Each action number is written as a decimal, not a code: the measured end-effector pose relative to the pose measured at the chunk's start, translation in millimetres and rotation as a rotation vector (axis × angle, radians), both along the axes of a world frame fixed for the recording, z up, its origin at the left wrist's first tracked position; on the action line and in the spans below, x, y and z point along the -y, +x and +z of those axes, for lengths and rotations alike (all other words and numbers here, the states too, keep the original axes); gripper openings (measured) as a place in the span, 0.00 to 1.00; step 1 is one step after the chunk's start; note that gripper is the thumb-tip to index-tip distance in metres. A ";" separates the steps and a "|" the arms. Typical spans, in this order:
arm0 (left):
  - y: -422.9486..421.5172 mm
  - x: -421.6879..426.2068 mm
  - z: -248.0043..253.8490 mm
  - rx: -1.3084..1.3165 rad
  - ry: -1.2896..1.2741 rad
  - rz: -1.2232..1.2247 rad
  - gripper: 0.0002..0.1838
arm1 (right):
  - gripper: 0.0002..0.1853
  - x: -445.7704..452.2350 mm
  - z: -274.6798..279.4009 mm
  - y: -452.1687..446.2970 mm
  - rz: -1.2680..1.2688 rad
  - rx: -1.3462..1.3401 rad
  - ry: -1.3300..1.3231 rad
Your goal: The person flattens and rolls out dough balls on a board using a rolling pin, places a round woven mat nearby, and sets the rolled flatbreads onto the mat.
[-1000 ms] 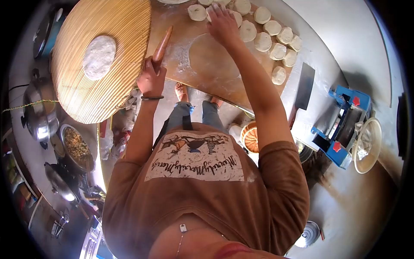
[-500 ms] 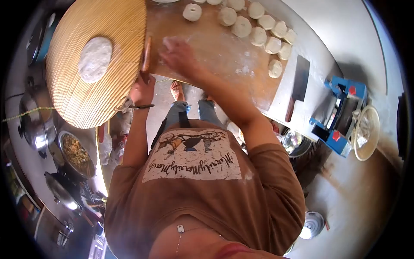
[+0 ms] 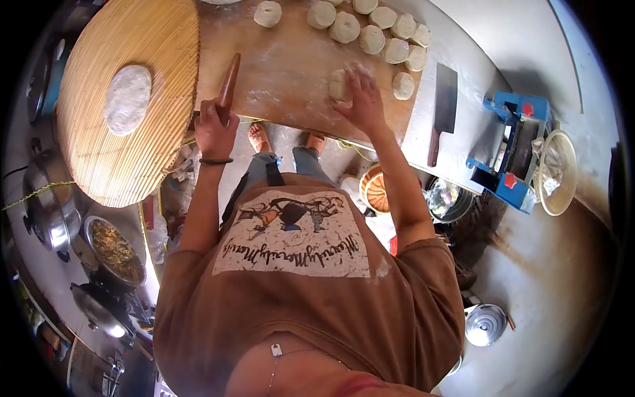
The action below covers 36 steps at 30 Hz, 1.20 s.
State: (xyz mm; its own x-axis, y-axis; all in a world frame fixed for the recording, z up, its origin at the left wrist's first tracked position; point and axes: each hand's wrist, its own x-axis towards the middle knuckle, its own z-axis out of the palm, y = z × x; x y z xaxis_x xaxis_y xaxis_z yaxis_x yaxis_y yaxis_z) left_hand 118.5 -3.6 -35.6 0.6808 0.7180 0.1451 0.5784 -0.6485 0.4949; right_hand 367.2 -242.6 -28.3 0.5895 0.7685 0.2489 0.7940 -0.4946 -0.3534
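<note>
Right hand (image 3: 362, 99) shifted rightward, dough piece (image 3: 338, 87) newly alongside

At upper centre, a floury wooden board (image 3: 284, 73) carries round dough pieces (image 3: 344, 27); at upper right, a cleaver (image 3: 446, 99) lies on the white table (image 3: 472, 119).

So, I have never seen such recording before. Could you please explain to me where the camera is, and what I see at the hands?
There is no machine arm here: these are a person's bare hands. One camera, worn on the head, looks forward and down, so the person's own shirt fills the lower middle. The left hand holds a tapered rolling pin. The right hand is open, its fingers at a dough piece; how hard they press, I cannot tell. More dough rounds lie on the wooden board. At left, a slatted mat bears one flat dough; at right lies a cleaver.
</note>
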 end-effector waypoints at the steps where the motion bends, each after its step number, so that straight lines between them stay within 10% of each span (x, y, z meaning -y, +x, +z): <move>1: 1.1 1.0 -2.3 0.014 0.026 -0.020 0.21 | 0.38 4.0 -7.9 10.0 0.046 -0.052 0.003; 20: 13.3 9.4 3.4 0.042 -0.009 -0.044 0.20 | 0.29 -10.9 7.2 19.6 0.055 -0.087 0.120; 26: 13.2 6.9 2.6 0.059 0.005 -0.056 0.19 | 0.29 -8.9 2.9 33.2 0.118 -0.384 -0.202; 36: 9.5 9.9 -0.2 0.104 0.089 -0.043 0.19 | 0.26 12.3 2.2 -13.0 -0.005 -0.103 0.172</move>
State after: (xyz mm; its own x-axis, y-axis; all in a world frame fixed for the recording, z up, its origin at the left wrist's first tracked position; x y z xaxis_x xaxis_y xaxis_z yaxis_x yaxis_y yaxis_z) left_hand 128.0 -13.5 -35.8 0.6887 0.6696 0.2781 0.4978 -0.7155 0.4901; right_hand 354.2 -254.9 -26.1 0.6223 0.7168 0.3145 0.7469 -0.4234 -0.5127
